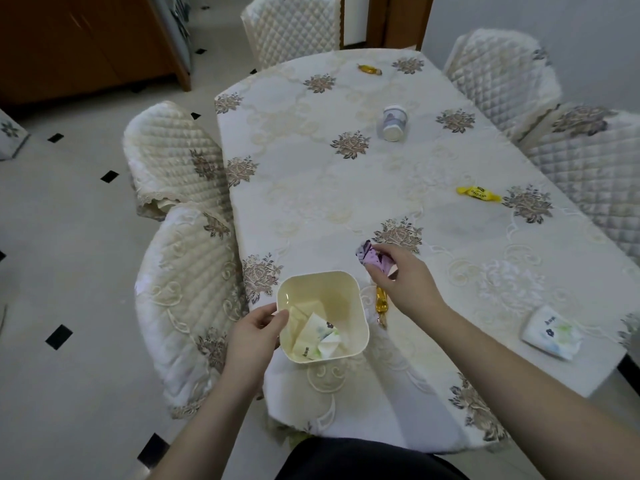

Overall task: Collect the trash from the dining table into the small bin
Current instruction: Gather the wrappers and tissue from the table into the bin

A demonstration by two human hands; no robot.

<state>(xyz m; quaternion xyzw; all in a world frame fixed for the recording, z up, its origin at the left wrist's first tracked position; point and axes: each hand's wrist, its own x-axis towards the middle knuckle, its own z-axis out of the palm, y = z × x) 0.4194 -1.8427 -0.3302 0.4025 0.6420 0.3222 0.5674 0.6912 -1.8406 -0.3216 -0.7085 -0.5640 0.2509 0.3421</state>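
Observation:
My left hand (252, 336) grips the near-left rim of the small cream bin (349, 299), which holds crumpled white tissue packets (320, 336). My right hand (401, 278) is just right of the bin, shut on a purple wrapper (372, 256). Under that hand an orange candy wrapper (381, 303) lies on the table (311, 188). A yellow candy wrapper (479, 194) sits at mid right, another orange one (370, 69) at the far end. A tipped white cup (393, 123) lies in the middle, and a tissue packet (550, 332) lies near the right edge.
Quilted cream chairs stand around the table: two on the left (173, 161), one at the far end (294, 26), two on the right (505, 71). The tiled floor (69, 254) lies to the left, with a wooden cabinet (86, 39) behind it.

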